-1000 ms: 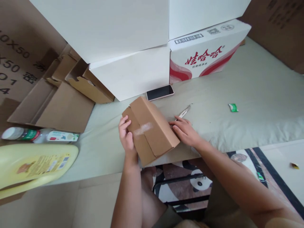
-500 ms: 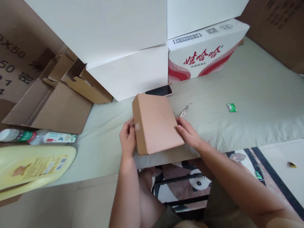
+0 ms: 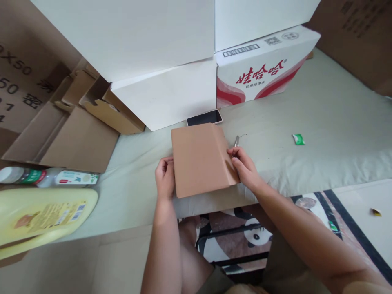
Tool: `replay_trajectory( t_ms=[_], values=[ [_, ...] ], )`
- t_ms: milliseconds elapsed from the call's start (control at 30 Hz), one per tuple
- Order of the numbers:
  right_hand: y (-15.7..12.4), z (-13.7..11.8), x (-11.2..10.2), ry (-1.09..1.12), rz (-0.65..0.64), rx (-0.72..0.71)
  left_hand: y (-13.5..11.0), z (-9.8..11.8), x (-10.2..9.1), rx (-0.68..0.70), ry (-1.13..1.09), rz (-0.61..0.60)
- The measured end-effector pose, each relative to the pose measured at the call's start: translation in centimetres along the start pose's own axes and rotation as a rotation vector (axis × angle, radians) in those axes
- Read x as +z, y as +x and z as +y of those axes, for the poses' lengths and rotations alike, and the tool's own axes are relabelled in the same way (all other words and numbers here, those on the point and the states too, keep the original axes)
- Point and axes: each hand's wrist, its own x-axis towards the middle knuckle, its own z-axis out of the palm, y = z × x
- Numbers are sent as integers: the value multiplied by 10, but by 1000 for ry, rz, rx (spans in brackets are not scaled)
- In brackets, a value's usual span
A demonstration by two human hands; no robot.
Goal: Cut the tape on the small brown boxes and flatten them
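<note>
A plain brown cardboard box (image 3: 199,159) is held between my two hands near the front edge of the cloth-covered surface. Its broad face is turned up toward me and a narrow side shows on the right. My left hand (image 3: 165,177) is closed on the left edge, with the fingertips partly hidden behind it. On the right side, my right hand (image 3: 244,166) grips the box with thumb and fingers. Just beyond the right fingers lies a small cutter-like tool (image 3: 237,141), partly covered. A phone (image 3: 204,118) rests behind the box.
White cartons (image 3: 171,94) and a red-printed carton (image 3: 260,75) stand at the back. Open cardboard boxes (image 3: 81,139), a plastic bottle (image 3: 50,176) and a yellow jug (image 3: 45,212) are at left. A green packet (image 3: 298,139) lies on the pale cloth (image 3: 337,122) at right.
The box has tilted over between my hands: its left narrow side has turned out of sight, and its right narrow side now shows. My right hand covers more of the tool.
</note>
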Motion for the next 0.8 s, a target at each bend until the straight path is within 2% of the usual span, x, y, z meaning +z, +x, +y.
replay_trajectory(
  t_ms=[800],
  values=[
    [-1,-1,3,19,7,36,-2,1,1,17,42,4]
  ],
)
